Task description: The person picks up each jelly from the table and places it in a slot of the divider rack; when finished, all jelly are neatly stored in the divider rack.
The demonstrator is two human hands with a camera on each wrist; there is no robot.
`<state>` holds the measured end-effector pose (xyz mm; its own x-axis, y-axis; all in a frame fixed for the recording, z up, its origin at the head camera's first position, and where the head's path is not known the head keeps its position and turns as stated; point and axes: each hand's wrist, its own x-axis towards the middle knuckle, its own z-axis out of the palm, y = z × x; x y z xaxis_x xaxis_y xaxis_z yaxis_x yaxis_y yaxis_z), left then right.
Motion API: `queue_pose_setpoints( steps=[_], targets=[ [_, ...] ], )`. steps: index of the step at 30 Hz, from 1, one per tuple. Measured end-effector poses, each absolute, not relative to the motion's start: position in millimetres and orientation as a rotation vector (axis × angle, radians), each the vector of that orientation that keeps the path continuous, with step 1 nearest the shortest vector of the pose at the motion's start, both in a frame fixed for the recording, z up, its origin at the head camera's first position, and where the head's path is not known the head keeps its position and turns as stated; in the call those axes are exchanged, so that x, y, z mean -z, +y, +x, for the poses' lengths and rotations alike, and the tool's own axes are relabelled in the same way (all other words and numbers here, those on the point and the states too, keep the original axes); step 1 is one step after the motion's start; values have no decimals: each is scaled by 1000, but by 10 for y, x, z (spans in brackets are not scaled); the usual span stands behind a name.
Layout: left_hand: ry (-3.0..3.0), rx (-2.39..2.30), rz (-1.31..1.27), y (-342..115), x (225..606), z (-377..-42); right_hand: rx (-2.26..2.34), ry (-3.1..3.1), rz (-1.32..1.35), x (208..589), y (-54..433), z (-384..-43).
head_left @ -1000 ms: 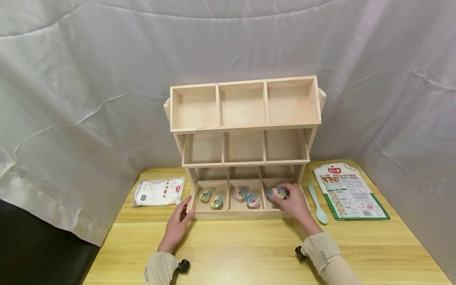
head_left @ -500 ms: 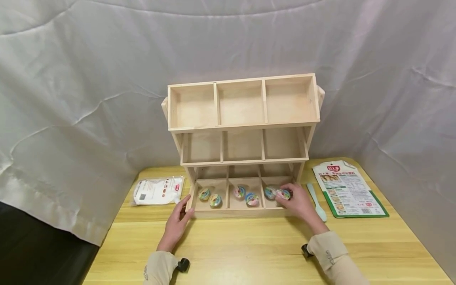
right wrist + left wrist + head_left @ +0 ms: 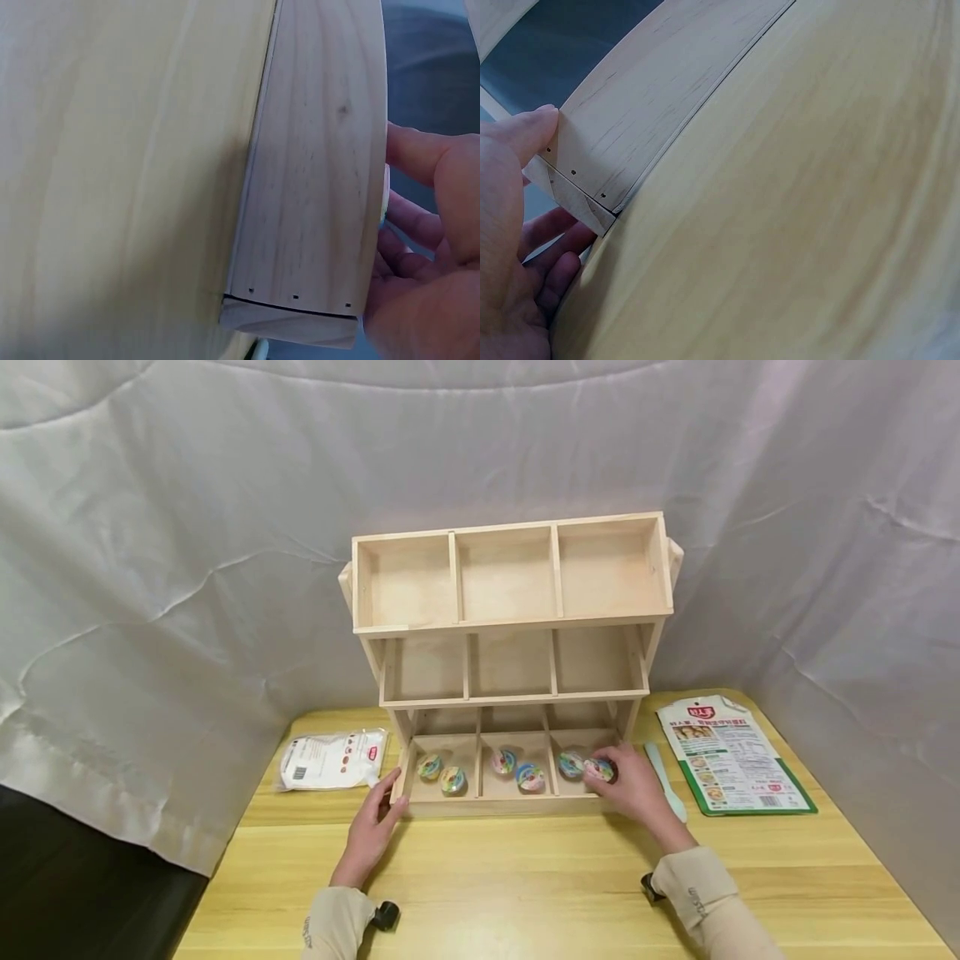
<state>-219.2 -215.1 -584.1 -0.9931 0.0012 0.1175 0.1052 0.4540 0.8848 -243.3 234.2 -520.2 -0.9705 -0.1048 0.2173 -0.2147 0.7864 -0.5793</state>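
A three-tier wooden storage box (image 3: 495, 808) stands on the table, each tier split into three compartments. My left hand (image 3: 372, 831) holds its lower left front corner, the thumb at the front panel's top edge and the fingers around the side. In the bottom right compartment my right hand (image 3: 637, 789) pinches a jelly cup (image 3: 598, 769) with a pink and green lid. A blue-lidded jelly cup (image 3: 570, 765) sits beside it. The bottom left compartment has two yellowish jelly cups (image 3: 453, 780), the middle one two pink and blue jelly cups (image 3: 531, 778). The front panel (image 3: 315, 165) mostly hides the held cup in the right wrist view.
Left of the box lies a white plastic packet (image 3: 330, 762). A pale green spoon (image 3: 664, 781) lies close by the right hand, with a white and green seasoning pouch (image 3: 738, 760) further right. Grey curtains (image 3: 495, 452) hang behind and at both sides.
My right hand has moved slightly right with the pinched jelly cup, and the blue-lidded cup beside it has come into view. My left hand stays at the box corner.
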Motion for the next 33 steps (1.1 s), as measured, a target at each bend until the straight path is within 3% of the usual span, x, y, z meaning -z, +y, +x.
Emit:
queue_pose_setpoints(
  steps=[33],
  targets=[
    [-2591, 1597, -80, -2145, 5846, -2205, -797, -2874, 270, 5202, 2399, -2505]
  ],
)
